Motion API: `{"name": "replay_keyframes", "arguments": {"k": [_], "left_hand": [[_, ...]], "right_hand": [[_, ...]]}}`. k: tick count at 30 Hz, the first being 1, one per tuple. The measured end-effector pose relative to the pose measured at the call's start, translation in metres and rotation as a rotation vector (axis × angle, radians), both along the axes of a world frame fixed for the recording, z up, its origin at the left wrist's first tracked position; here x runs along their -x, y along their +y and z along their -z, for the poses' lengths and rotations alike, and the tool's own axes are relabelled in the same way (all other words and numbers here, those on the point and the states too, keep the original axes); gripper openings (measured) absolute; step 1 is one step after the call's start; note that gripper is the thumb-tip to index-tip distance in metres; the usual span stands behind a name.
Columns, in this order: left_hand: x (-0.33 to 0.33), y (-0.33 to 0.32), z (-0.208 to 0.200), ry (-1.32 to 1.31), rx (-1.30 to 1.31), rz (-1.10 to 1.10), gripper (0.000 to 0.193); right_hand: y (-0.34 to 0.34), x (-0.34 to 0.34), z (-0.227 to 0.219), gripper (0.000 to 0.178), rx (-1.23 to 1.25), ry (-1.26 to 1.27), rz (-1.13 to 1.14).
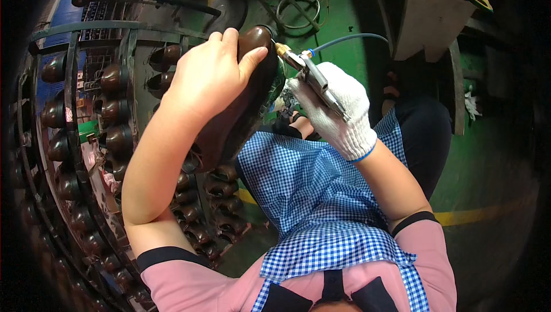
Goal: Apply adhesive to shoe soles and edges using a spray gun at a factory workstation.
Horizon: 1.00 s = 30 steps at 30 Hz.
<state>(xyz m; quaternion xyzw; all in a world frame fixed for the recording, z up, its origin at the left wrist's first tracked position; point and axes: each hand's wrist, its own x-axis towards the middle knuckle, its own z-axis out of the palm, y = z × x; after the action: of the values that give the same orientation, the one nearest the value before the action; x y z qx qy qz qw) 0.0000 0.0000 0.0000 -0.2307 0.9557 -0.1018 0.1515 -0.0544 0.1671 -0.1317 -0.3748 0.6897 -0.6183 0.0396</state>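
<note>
My bare left hand (208, 74) is closed around a glossy dark brown leather shoe (256, 39), with the thumb lying across its rounded toe. The rest of the shoe runs down toward my lap, partly hidden by that hand and forearm. In a white knitted glove, my right hand (343, 108) grips a metal spray gun (313, 75). Its brass nozzle (282, 49) points at the shoe's toe side from very close; whether they touch I cannot tell. A thin blue air hose (353, 37) leads from the gun to the right.
Left of me stands a metal rack (72, 82) with many brown shoes (116, 76) in rows. A coiled wire ring (298, 10) lies ahead on the green floor (488, 168). A pale box-like stand (433, 16) is at the upper right. A blue checked apron (315, 180) covers my lap.
</note>
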Motion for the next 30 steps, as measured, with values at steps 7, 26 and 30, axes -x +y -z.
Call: {"name": "replay_keyframes", "arguments": {"k": [7, 26, 30], "left_hand": [[0.011, -0.022, -0.005, -0.072, -0.071, -0.087, 0.059], [-0.011, -0.075, 0.002, -0.046, -0.159, -0.408, 0.084], [-0.022, -0.085, 0.007, 0.008, -0.18, -0.398, 0.087]], "right_hand": [[-0.014, -0.019, 0.005, 0.017, 0.015, -0.179, -0.035], [-0.001, -0.065, 0.006, 0.015, 0.001, -0.013, -0.106], [0.007, -0.074, 0.005, 0.016, -0.049, -0.054, -0.175]]}}
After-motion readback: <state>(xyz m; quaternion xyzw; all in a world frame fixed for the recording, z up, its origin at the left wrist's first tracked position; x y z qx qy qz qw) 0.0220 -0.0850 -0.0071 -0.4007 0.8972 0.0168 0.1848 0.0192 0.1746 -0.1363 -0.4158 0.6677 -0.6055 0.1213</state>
